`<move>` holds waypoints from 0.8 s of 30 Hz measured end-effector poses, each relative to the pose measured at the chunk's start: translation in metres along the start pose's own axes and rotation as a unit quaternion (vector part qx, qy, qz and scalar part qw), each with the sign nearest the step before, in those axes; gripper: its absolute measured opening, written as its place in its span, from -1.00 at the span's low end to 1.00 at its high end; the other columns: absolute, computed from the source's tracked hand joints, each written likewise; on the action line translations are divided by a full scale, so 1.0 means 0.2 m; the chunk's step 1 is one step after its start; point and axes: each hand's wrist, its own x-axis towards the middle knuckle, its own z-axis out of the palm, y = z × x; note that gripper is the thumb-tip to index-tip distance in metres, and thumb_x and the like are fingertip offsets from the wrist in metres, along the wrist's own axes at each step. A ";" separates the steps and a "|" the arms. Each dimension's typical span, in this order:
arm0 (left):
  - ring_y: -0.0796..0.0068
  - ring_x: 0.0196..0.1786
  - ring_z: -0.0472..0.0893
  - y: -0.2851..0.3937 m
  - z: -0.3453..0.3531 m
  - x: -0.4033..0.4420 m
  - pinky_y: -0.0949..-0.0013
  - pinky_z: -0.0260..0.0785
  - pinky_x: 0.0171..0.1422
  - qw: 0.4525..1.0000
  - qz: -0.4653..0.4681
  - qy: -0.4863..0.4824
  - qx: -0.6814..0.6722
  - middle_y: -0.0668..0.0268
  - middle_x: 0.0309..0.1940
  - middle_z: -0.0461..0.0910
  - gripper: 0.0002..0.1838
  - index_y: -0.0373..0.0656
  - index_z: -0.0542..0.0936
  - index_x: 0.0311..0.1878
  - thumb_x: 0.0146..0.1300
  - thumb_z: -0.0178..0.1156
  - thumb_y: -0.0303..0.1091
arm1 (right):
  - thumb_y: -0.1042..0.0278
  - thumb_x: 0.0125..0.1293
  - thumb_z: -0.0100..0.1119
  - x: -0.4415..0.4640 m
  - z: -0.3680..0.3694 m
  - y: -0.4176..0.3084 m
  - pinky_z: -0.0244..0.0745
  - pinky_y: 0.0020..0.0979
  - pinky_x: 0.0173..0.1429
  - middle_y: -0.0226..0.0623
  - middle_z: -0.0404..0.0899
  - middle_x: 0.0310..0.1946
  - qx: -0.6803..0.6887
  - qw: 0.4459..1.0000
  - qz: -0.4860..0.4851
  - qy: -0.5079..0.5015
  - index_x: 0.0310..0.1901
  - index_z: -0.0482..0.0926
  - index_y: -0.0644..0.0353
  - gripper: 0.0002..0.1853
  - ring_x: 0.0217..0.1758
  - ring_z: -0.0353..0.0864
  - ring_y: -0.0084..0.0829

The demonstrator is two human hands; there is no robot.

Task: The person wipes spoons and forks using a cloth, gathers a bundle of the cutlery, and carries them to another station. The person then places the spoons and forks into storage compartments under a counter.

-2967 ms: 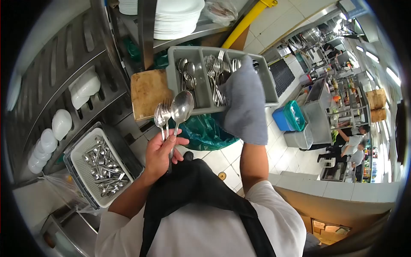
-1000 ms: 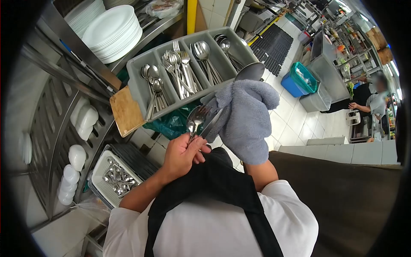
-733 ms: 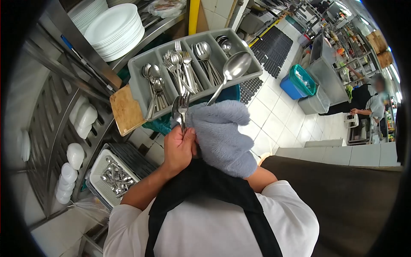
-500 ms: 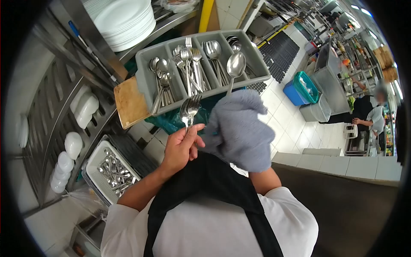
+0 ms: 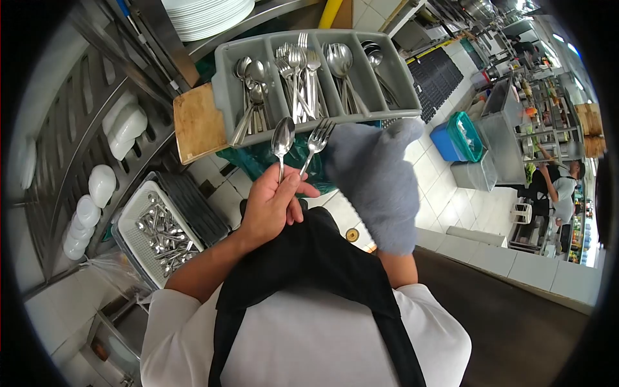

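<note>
Nearest, 12 o'clock: black cloth apron (image 5: 303,258) over your white shirt (image 5: 329,338).

11 o'clock: your left hand (image 5: 274,205), fingers closed on a silver metal spoon (image 5: 282,137) and a silver metal fork (image 5: 320,136), heads up and splayed apart, just short of the tray.

1 o'clock: your right hand, covered by a fluffy grey cloth (image 5: 380,177); finger position cannot be told.

9 o'clock: white perforated plastic basket (image 5: 133,248), holding loose metal cutlery (image 5: 169,237).

12 o'clock, beyond the hands: grey plastic tray (image 5: 258,44), four compartments; spoons in the leftmost, mostly forks in the next, spoons in the rightmost.

11 o'clock: brown wooden board (image 5: 198,122), beside the tray's left end; farther, stacked white round plates (image 5: 207,18).

2 o'clock, farther: blue bin (image 5: 445,142), green liner (image 5: 465,135).

Farthest, toward 3 o'clock: a co-worker (image 5: 563,197).
</note>
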 end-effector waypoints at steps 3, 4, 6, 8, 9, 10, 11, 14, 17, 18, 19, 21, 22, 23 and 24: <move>0.67 -0.65 0.47 0.04 0.05 0.02 0.60 0.28 -0.58 1.000 0.001 0.000 0.028 0.19 -0.34 0.67 -0.77 -0.26 0.44 -0.09 0.54 -0.05 -0.27 | 0.23 0.16 0.32 -0.04 0.11 0.06 0.49 0.04 -0.18 0.06 0.57 -0.33 0.080 0.980 -0.180 0.021 0.06 0.39 0.20 -0.52 -0.26 0.60 0.13; 0.66 -0.65 0.47 0.04 0.07 0.03 0.58 0.28 -0.58 0.999 -0.005 -0.004 0.047 0.21 -0.36 0.66 -0.78 -0.26 0.44 -0.11 0.53 -0.04 -0.27 | 0.25 0.15 0.31 -0.06 0.13 0.05 0.50 0.03 -0.17 0.06 0.57 -0.33 0.109 0.963 -0.245 0.026 0.05 0.39 0.21 -0.53 -0.25 0.60 0.12; 0.64 -0.67 0.45 0.05 0.10 0.03 0.55 0.27 -0.58 0.996 0.003 -0.014 0.083 0.25 -0.42 0.64 -0.79 -0.25 0.45 -0.15 0.52 -0.01 -0.28 | 0.29 0.14 0.29 -0.06 0.16 0.03 0.51 0.00 -0.16 0.06 0.57 -0.32 0.136 0.939 -0.312 0.043 0.03 0.41 0.23 -0.56 -0.24 0.60 0.11; 0.63 -0.68 0.44 0.07 0.10 0.04 0.52 0.27 -0.58 0.992 0.037 -0.018 0.117 0.28 -0.49 0.61 -0.80 -0.25 0.46 -0.18 0.50 0.02 -0.29 | 0.34 0.13 0.27 -0.04 0.16 0.02 0.52 -0.02 -0.15 0.06 0.57 -0.32 0.139 0.929 -0.338 0.059 0.00 0.43 0.24 -0.59 -0.22 0.61 0.09; 0.63 -0.68 0.44 0.09 0.10 0.03 0.51 0.27 -0.57 0.992 0.025 -0.026 0.120 0.29 -0.50 0.60 -0.80 -0.26 0.46 -0.18 0.50 0.02 -0.30 | 0.36 0.13 0.26 -0.02 0.16 0.01 0.52 -0.03 -0.14 0.06 0.57 -0.31 0.136 0.925 -0.347 0.070 -0.01 0.44 0.25 -0.61 -0.21 0.61 0.09; 0.63 -0.68 0.44 0.11 0.09 0.02 0.50 0.27 -0.57 0.992 0.013 -0.034 0.124 0.29 -0.52 0.60 -0.80 -0.26 0.46 -0.18 0.49 0.02 -0.30 | 0.38 0.13 0.25 -0.01 0.16 0.01 0.53 -0.04 -0.14 0.06 0.57 -0.31 0.129 0.925 -0.349 0.080 -0.02 0.45 0.26 -0.62 -0.21 0.61 0.08; 0.63 -0.68 0.43 0.12 0.08 0.01 0.49 0.27 -0.57 0.991 0.002 -0.041 0.127 0.29 -0.54 0.59 -0.80 -0.27 0.46 -0.18 0.49 0.03 -0.30 | 0.40 0.12 0.24 0.01 0.14 0.01 0.53 -0.06 -0.13 0.06 0.57 -0.31 0.121 0.925 -0.348 0.094 -0.03 0.46 0.27 -0.63 -0.20 0.61 0.07; 0.70 -0.70 0.36 0.15 0.03 -0.04 0.59 0.21 -0.60 0.987 -0.034 -0.054 0.148 0.29 -0.56 0.57 -0.80 -0.27 0.46 -0.13 0.52 -0.02 -0.32 | 0.46 0.11 0.21 0.07 0.09 0.03 0.54 -0.09 -0.12 0.07 0.57 -0.30 0.082 0.929 -0.332 0.140 -0.06 0.48 0.30 -0.67 -0.18 0.62 0.05; 0.66 -0.68 0.41 0.17 -0.01 -0.08 0.51 0.26 -0.57 0.983 -0.057 -0.046 0.165 0.31 -0.55 0.60 -0.80 -0.25 0.47 -0.17 0.49 0.02 -0.30 | 0.53 0.09 0.18 0.08 0.01 0.04 0.56 -0.13 -0.10 0.07 0.57 -0.29 0.062 0.936 -0.298 0.176 -0.09 0.51 0.32 -0.70 -0.16 0.62 0.03; 0.66 -0.68 0.41 0.16 -0.03 -0.09 0.51 0.26 -0.57 0.987 -0.040 -0.037 0.152 0.31 -0.55 0.60 -0.80 -0.25 0.47 -0.17 0.50 0.02 -0.29 | 0.55 0.09 0.17 0.06 -0.02 0.04 0.56 -0.14 -0.10 0.07 0.57 -0.29 0.060 0.939 -0.288 0.180 -0.10 0.52 0.33 -0.71 -0.15 0.62 0.02; 0.66 -0.67 0.41 0.15 -0.04 -0.09 0.51 0.26 -0.57 0.990 -0.023 -0.027 0.139 0.31 -0.54 0.60 -0.80 -0.25 0.47 -0.16 0.50 0.03 -0.29 | 0.57 0.09 0.16 0.05 -0.03 0.04 0.57 -0.15 -0.09 0.07 0.57 -0.29 0.057 0.942 -0.279 0.180 -0.11 0.53 0.34 -0.72 -0.14 0.63 0.01; 0.68 -0.68 0.39 0.12 -0.06 -0.10 0.55 0.24 -0.56 0.994 -0.001 -0.011 0.107 0.30 -0.53 0.60 -0.80 -0.25 0.47 -0.14 0.51 0.01 -0.30 | 0.61 0.08 0.14 0.00 -0.03 0.02 0.58 -0.18 -0.08 0.07 0.57 -0.28 0.034 0.950 -0.263 0.162 -0.13 0.55 0.36 -0.74 -0.13 0.63 -0.01; 0.70 -0.68 0.37 0.12 -0.04 -0.10 0.59 0.22 -0.56 0.996 0.004 -0.006 0.090 0.28 -0.51 0.60 -0.80 -0.26 0.47 -0.11 0.52 -0.01 -0.31 | 0.60 0.05 0.16 -0.03 -0.01 -0.01 0.56 -0.14 -0.05 0.14 0.54 -0.26 0.024 0.955 -0.259 0.143 -0.11 0.54 0.40 -0.70 -0.11 0.62 0.03; 0.72 -0.69 0.35 0.12 -0.03 -0.09 0.62 0.19 -0.56 0.997 0.011 -0.001 0.072 0.27 -0.50 0.60 -0.80 -0.27 0.46 -0.09 0.53 -0.03 -0.31 | 0.59 0.03 0.18 -0.06 0.01 -0.03 0.54 -0.11 -0.03 0.20 0.52 -0.23 0.013 0.959 -0.254 0.124 -0.09 0.53 0.44 -0.66 -0.10 0.60 0.06; 0.72 -0.68 0.35 0.11 -0.02 -0.09 0.62 0.20 -0.56 0.997 0.010 -0.006 0.079 0.27 -0.49 0.60 -0.79 -0.28 0.46 -0.09 0.53 -0.03 -0.31 | 0.58 0.00 0.20 -0.09 0.03 -0.05 0.51 -0.07 0.00 0.27 0.50 -0.21 0.002 0.963 -0.250 0.105 -0.07 0.51 0.49 -0.62 -0.08 0.59 0.10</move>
